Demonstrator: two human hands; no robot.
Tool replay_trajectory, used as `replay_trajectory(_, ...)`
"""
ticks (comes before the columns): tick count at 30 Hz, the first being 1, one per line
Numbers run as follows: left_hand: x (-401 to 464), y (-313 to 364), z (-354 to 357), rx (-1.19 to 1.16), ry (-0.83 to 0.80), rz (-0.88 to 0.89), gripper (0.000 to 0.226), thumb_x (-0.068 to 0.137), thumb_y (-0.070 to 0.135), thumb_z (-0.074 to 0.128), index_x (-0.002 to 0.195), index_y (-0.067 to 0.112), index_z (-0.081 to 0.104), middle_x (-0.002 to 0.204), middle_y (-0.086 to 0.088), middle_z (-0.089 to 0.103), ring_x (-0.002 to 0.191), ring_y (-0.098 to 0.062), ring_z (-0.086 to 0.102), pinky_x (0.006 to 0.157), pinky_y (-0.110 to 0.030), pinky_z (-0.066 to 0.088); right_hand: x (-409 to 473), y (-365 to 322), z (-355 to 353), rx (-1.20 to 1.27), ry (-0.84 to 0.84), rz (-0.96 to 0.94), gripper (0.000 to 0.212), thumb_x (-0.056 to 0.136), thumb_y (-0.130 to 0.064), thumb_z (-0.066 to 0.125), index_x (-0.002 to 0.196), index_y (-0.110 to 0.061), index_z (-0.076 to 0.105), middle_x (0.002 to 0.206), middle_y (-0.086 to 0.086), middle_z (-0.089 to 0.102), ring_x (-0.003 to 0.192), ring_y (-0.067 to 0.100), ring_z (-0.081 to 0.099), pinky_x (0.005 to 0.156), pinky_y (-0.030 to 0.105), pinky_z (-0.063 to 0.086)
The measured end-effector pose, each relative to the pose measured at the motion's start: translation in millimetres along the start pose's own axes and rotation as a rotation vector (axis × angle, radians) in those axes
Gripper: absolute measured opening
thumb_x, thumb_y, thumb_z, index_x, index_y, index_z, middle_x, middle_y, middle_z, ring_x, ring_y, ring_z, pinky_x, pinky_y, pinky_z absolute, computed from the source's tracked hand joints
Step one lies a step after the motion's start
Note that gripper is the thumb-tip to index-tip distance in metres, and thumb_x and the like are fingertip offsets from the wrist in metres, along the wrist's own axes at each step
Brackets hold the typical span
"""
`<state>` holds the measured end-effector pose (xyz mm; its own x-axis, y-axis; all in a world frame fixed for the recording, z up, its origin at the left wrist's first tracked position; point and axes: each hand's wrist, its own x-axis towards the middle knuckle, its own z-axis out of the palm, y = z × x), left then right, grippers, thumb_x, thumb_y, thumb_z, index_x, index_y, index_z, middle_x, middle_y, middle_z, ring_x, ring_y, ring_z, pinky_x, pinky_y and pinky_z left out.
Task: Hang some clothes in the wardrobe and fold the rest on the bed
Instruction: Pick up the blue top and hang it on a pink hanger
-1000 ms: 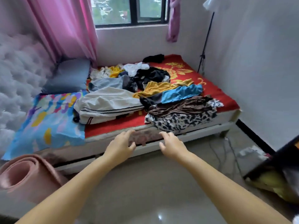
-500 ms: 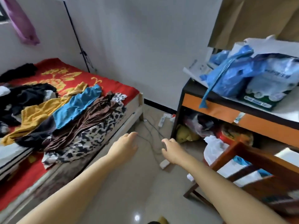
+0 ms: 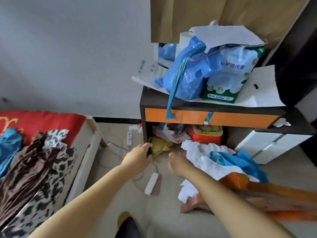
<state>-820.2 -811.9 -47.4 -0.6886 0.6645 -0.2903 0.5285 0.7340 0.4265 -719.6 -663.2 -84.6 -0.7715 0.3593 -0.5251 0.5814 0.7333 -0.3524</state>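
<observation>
1. Since half a second ago, the view has turned right; the bed (image 3: pixel 85 143) now sits at the left edge.
2. Clothes (image 3: pixel 32 169) lie on the bed, long axis running from near left toward the far wall.
3. Left hand (image 3: pixel 137 156) and right hand (image 3: pixel 180 164) reach forward above the floor, fingers loosely spread, holding nothing.

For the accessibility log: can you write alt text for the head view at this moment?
Both hands, left hand and right hand, reach out empty over the floor toward a cluttered black and orange desk piled with blue bags. Clothes lie heaped on the red bed at the left, and a white power strip lies on the floor.
</observation>
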Motion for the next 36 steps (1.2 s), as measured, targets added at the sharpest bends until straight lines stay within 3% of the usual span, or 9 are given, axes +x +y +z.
replay_trajectory(5,87.3,-8.2,0.8,0.089,-0.184,0.181,0.045,0.096,0.023,0.045,0.141,0.022,0.037,0.129,-0.006,0.053,0.112,-0.025,0.054,0.095,-0.038,0.047,37.6,19.6,-9.2,0.129,0.065,0.245,0.041,0.096,-0.019,0.041,0.135,-0.007,0.038,0.137,0.017,0.044,0.126,0.031,0.045,0.101,0.037,0.041)
replay_trajectory(9,142.1,-12.9,9.2,0.151,-0.303,0.293,0.045,0.095,0.024,0.045,0.139,0.026,0.039,0.132,-0.003,0.053,0.116,-0.022,0.054,0.094,-0.030,0.045,56.0,29.4,-3.0,0.252,0.074,0.444,0.043,0.098,-0.024,0.038,0.139,-0.012,0.036,0.136,0.016,0.045,0.123,0.030,0.048,0.103,0.039,0.042)
replay_trajectory(17,205.3,54.4,79.3,0.237,-0.582,0.562,0.049,0.098,0.026,0.042,0.145,0.020,0.032,0.143,-0.004,0.045,0.129,-0.018,0.043,0.105,-0.031,0.037,96.5,93.1,-4.0,0.453,0.097,0.801,0.044,0.100,-0.028,0.039,0.141,-0.013,0.033,0.143,0.011,0.040,0.127,0.027,0.045,0.104,0.035,0.042)
replay_trajectory(22,226.0,92.4,138.2,0.158,-0.709,0.586,0.047,0.099,0.028,0.043,0.145,0.022,0.034,0.145,-0.001,0.045,0.129,-0.017,0.045,0.104,-0.025,0.035,119.7,164.7,-23.2,0.445,0.102,0.928,0.053,0.100,-0.028,0.040,0.148,-0.011,0.025,0.150,0.013,0.033,0.134,0.030,0.039,0.108,0.037,0.038)
replay_trajectory(29,267.2,141.0,236.2,0.172,-0.766,0.552,0.052,0.099,0.030,0.041,0.148,0.021,0.025,0.142,-0.006,0.041,0.128,-0.021,0.043,0.105,-0.034,0.039,116.5,304.1,-40.8,0.328,0.242,1.078,0.038,0.097,-0.012,0.042,0.134,-0.018,0.051,0.140,0.012,0.042,0.126,0.030,0.045,0.098,0.039,0.044)
replay_trajectory(31,274.2,154.6,265.7,0.157,-0.741,0.540,0.061,0.099,0.033,0.042,0.152,0.021,0.014,0.152,-0.010,0.026,0.137,-0.026,0.032,0.109,-0.035,0.035,113.3,335.8,-29.9,0.322,0.298,1.157,0.048,0.097,-0.021,0.048,0.143,-0.023,0.037,0.150,0.011,0.027,0.137,0.029,0.029,0.102,0.045,0.039)
replay_trajectory(34,279.2,165.9,312.4,0.167,-0.755,0.535,0.072,0.098,0.038,0.045,0.153,0.024,0.001,0.159,-0.012,-0.003,0.147,-0.031,0.008,0.113,-0.043,0.031,108.5,372.4,-1.6,0.400,0.235,1.287,0.082,0.091,-0.038,0.060,0.151,-0.030,0.006,0.159,0.006,-0.005,0.146,0.031,0.005,0.109,0.059,0.027)
replay_trajectory(36,275.0,165.7,338.9,0.220,-0.823,0.548,0.076,0.097,0.039,0.048,0.153,0.028,-0.002,0.159,-0.010,-0.016,0.147,-0.033,-0.004,0.111,-0.050,0.033,104.7,388.8,20.0,0.566,0.210,1.353,0.096,0.086,-0.042,0.066,0.152,-0.031,-0.003,0.159,0.009,-0.006,0.144,0.036,0.008,0.109,0.056,0.026)
